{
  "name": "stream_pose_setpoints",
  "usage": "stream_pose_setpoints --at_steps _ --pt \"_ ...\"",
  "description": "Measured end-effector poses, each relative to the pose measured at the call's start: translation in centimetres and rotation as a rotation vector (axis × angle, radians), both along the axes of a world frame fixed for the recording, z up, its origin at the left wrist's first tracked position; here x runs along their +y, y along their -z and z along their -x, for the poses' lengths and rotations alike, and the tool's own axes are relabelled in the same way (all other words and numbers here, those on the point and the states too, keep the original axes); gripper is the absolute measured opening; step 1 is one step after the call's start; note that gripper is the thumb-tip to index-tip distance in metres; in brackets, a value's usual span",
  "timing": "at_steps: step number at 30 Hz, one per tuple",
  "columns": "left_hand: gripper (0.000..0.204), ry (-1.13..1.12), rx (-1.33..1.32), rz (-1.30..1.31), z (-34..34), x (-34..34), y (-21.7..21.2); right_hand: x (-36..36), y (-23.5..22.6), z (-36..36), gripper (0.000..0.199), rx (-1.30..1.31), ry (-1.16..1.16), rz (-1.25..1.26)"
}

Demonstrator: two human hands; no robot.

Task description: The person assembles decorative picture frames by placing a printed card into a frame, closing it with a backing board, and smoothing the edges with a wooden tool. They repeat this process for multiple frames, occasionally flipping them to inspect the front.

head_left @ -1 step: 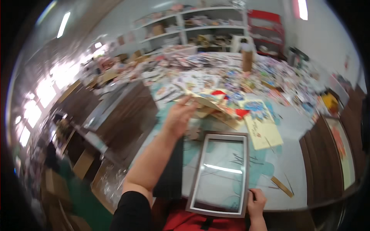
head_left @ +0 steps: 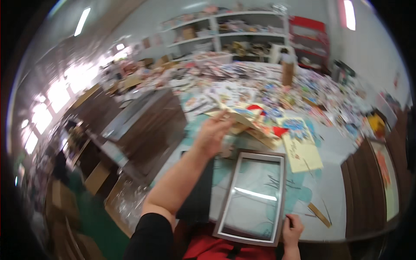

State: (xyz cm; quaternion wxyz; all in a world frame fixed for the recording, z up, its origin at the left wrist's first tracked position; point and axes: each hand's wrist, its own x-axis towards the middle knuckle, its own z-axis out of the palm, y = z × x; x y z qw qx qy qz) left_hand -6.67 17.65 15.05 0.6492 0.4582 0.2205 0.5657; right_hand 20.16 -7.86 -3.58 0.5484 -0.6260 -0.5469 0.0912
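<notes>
My left hand reaches over the middle of the table, its fingers closed on the edge of a cream paper sheet with coloured cut-outs. A dark picture frame with a white inner border and a shiny clear pane lies in front of me, its near end overhanging the table edge. My right hand is curled at the frame's lower right side and seems to grip it; the fingertips are partly hidden. Right of the raised sheet lies another cream sheet with a blue design and handwriting.
A dark flat board lies left of the frame. Dark brown stacks stand at left and right. A brown strip lies at the near right. Piled colourful paper pieces and a brown bottle are farther back.
The whole view has shifted slightly, so things appear a little farther right and lower. My left hand still holds the cream sheet, and the right hand stays at the frame.
</notes>
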Motion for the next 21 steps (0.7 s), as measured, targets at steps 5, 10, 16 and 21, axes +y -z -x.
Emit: stream_pose_setpoints --at_steps 5,10,16,21 --pt "0.066 0.075 -0.068 0.02 1.1 -9.8 -0.4 -0.4 -3.9 -0.3 0.022 0.79 -0.141 -0.018" --pt "0.066 0.082 -0.039 -0.189 3.1 -21.1 2.9 1.4 -10.2 6.4 0.043 1.375 -0.632 0.341" --pt "0.054 0.177 -0.036 0.078 6.8 -30.4 9.1 4.7 -6.7 11.1 0.039 1.566 -0.676 0.307" --pt "0.047 0.318 0.314 0.291 9.7 -31.7 13.7 4.4 -5.4 12.9 0.04 1.372 -0.622 0.214"
